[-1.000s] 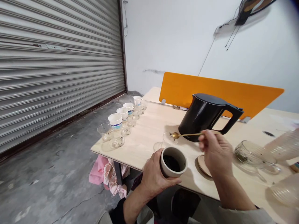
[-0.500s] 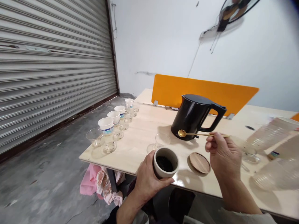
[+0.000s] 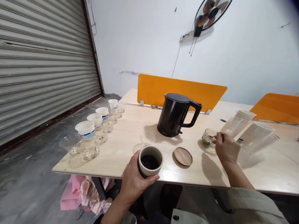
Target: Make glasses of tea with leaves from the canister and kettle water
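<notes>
Left hand (image 3: pixel 132 184) wraps a grey ceramic cup (image 3: pixel 145 170) of dark loose leaves at the table's near edge. Right hand (image 3: pixel 227 149) pinches a thin spoon (image 3: pixel 218 136), its end reaching into a ribbed glass cup (image 3: pixel 207 139). Wooden lid (image 3: pixel 183 156) lies between them; black kettle (image 3: pixel 173 115) stands farther off.

The mug (image 3: pixel 147 170) was pale grey, the kettle (image 3: pixel 171 116) was black, and the paper cups (image 3: pixel 85 129) had blue stripes.
</notes>
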Demonstrator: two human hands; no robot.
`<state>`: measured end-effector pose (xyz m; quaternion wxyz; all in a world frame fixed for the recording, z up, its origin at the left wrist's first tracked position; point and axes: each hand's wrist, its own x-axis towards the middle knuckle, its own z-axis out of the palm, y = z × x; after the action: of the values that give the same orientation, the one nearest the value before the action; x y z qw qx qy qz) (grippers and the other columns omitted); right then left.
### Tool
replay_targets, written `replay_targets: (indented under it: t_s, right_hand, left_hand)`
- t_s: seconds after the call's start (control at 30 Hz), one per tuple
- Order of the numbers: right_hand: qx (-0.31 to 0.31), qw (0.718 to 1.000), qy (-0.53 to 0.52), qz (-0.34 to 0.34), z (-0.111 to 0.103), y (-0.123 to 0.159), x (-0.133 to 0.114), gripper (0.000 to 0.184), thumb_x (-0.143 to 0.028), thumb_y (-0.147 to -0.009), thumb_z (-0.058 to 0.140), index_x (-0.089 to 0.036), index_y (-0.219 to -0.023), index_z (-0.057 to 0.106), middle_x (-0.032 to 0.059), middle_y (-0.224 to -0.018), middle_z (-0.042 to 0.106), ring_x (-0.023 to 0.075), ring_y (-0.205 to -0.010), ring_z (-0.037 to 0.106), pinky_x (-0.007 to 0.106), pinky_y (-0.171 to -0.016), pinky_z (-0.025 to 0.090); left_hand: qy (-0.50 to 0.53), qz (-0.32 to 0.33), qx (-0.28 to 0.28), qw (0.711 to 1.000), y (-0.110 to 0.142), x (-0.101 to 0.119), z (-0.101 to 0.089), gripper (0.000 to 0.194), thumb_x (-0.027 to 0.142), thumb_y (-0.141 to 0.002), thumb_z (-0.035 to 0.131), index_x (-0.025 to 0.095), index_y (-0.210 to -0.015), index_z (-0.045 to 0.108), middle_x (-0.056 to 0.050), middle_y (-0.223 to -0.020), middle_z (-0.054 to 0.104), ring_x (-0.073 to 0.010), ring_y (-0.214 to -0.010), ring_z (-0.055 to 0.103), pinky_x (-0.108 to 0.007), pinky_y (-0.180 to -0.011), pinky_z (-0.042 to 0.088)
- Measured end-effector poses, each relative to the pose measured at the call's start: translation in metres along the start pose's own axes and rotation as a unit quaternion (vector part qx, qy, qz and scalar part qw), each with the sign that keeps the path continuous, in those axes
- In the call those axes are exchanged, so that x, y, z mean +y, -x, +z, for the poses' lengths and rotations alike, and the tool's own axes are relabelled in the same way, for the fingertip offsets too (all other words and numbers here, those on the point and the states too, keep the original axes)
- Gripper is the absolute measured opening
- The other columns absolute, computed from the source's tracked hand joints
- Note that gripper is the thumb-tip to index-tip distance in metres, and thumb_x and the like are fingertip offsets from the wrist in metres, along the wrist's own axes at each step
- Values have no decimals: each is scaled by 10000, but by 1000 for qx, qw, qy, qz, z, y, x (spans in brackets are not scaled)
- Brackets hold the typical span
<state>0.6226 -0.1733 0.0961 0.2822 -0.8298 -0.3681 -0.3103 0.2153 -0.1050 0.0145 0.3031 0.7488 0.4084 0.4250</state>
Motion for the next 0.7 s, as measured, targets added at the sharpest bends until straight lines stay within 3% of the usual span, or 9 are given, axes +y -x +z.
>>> replay_targets:
  t_s: [0.17,0.3,0.4,0.43,0.5,0.57,0.63,0.7]
  right_hand:
    - [-19,999,-27,18,10,4,1,497,-462,-958,362,-119,-911,718,151,-746,712,236,-649,597,347,-649,377]
    - [18,997,-61,44,-12,29,-4,563,-523,-929,478,-65,-1201,661,127,-741,731,282,-764,678,370,-708,443]
    - [32,991,-109,67,-31,65,-20,628,-567,-902,551,-123,-1346,577,96,-832,754,272,-778,709,372,-720,485]
    - [3,989,-136,66,-35,78,-27,620,-585,-910,541,-154,-1354,567,80,-853,754,260,-750,709,368,-702,498]
    - [-76,979,-189,10,-35,98,-44,595,-598,-919,530,-189,-1349,566,91,-981,752,252,-800,716,369,-717,533]
    - [-154,964,-195,-98,-27,111,-61,582,-581,-923,532,-206,-1368,561,131,-1210,704,286,-1022,692,406,-832,553]
    - [-201,945,-158,-203,-13,116,-73,582,-551,-919,546,-216,-1395,558,144,-1381,618,330,-1223,595,460,-956,524]
    - [-218,933,-124,-258,1,117,-79,591,-533,-913,556,-203,-1404,563,150,-1417,590,358,-1287,532,501,-1013,492]
  left_hand:
    - [4,7,-1,1000,-1,-1,-1,918,464,-652,861,234,-1409,396,-121,-1320,627,-340,-1219,617,-506,-1011,517]
    - [13,3,-4,1000,-1,2,-2,910,463,-644,869,243,-1400,413,-109,-1306,634,-333,-1202,624,-503,-1006,518]
    - [14,-7,-1,1000,-1,5,-3,916,457,-628,877,242,-1394,424,-112,-1313,632,-344,-1210,619,-518,-1019,509]
    - [15,-9,-1,1000,-1,6,-3,921,458,-623,880,241,-1394,424,-113,-1314,632,-347,-1213,617,-522,-1023,506]
    - [24,-4,-6,1000,0,7,-4,935,470,-617,885,241,-1397,422,-112,-1311,634,-344,-1212,617,-518,-1023,507]
    - [39,7,-15,999,0,8,-5,945,485,-617,889,246,-1400,417,-104,-1311,634,-330,-1211,618,-500,-1025,510]
    - [49,13,-18,999,0,8,-5,942,489,-618,890,254,-1398,418,-98,-1313,632,-321,-1213,618,-488,-1027,509]
    - [49,13,-16,999,0,9,-5,941,489,-614,891,260,-1397,421,-94,-1311,631,-322,-1213,616,-491,-1029,507]
